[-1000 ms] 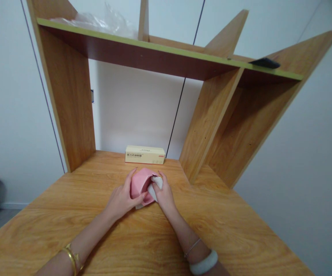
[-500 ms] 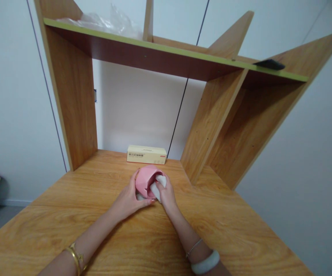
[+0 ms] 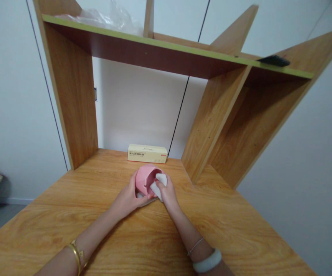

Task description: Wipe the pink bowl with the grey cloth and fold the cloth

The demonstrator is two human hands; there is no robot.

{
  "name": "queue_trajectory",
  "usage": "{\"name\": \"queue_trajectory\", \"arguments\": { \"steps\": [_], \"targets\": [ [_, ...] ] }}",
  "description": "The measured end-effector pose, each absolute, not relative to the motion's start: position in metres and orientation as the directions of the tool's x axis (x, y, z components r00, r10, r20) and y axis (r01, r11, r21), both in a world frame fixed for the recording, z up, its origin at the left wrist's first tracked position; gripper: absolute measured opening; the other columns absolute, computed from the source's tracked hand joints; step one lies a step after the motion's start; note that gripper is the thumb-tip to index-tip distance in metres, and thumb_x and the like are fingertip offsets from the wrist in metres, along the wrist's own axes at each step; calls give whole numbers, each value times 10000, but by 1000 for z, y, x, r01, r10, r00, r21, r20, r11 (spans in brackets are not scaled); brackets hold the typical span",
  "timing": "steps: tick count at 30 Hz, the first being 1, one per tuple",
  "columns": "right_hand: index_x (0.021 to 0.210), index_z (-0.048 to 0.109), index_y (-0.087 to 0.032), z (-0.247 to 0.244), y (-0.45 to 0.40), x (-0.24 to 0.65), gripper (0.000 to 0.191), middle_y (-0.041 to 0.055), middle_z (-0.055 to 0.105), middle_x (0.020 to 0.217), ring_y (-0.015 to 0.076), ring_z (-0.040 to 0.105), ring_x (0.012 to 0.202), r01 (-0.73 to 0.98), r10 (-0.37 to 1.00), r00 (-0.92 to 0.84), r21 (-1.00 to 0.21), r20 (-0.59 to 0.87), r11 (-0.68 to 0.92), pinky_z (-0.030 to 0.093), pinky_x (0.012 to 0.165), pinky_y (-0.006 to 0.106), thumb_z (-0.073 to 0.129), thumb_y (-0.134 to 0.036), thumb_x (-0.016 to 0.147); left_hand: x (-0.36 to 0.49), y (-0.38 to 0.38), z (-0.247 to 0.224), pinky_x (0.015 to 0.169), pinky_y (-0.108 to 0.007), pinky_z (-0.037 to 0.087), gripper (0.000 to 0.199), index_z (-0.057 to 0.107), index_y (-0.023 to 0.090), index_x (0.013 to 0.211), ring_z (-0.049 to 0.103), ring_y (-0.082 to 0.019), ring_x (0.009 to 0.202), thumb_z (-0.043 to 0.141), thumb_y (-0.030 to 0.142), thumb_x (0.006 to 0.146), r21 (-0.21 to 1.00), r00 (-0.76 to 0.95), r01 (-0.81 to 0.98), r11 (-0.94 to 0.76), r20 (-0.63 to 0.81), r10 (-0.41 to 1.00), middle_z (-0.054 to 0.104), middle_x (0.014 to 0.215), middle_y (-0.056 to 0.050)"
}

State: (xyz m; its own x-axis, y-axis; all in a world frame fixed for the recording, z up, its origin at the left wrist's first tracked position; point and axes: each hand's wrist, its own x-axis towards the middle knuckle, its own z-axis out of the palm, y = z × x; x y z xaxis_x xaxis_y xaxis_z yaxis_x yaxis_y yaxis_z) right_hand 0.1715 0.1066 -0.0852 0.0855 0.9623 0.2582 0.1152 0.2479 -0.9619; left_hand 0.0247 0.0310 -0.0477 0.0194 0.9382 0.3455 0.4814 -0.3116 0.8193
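Note:
A pink bowl-like container (image 3: 143,178) with faceted sides and a small notch in its rim lies tipped, its opening facing right and toward me. My left hand (image 3: 129,197) is wrapped round its left side and underside. Pinched in my right hand (image 3: 168,193) is a white cloth (image 3: 157,187), held at the mouth of the container against its rim. More whitish material shows under the container, by my left fingers; whether it is part of the same cloth I cannot tell.
Behind the container, a cream cardboard box (image 3: 147,154) stands on the wooden desk (image 3: 131,237). Upright wooden panels (image 3: 214,126) and a shelf (image 3: 142,50) frame the back. Clear plastic wrapping (image 3: 108,19) and a dark flat object (image 3: 274,60) lie on the shelf.
The cloth in my right hand has shifted slightly outward at the container's rim, so more of the inside shows. My left hand keeps its hold. The camera view has moved a little.

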Motion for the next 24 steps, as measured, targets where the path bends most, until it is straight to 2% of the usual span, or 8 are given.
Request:
{"name": "queue_trajectory", "arguments": {
  "steps": [16, 24],
  "targets": [
    [1003, 519, -180, -80, 104, 171, 377, 57, 618, 948, 203, 579, 875, 155, 966, 91, -961, 243, 227, 446, 783, 316, 549, -276, 639, 25, 30, -43, 895, -376, 434, 825, 238, 148, 1309, 505, -260, 1090, 630, 457, 653, 828, 9, 449, -336, 372, 928, 485, 1235, -144],
    [1000, 520, -182, -81, 103, 171, 369, 54, 624, 930, 196, 589, 842, 143, 961, 81, -958, 263, 250, 461, 749, 307, 553, -269, 643, 24, 31, -43, 839, -354, 461, 851, 234, 147, 1318, 545, -250, 1025, 638, 463, 639, 825, 0, 463, -324, 366, 931, 511, 1203, -142]
  ]
}}
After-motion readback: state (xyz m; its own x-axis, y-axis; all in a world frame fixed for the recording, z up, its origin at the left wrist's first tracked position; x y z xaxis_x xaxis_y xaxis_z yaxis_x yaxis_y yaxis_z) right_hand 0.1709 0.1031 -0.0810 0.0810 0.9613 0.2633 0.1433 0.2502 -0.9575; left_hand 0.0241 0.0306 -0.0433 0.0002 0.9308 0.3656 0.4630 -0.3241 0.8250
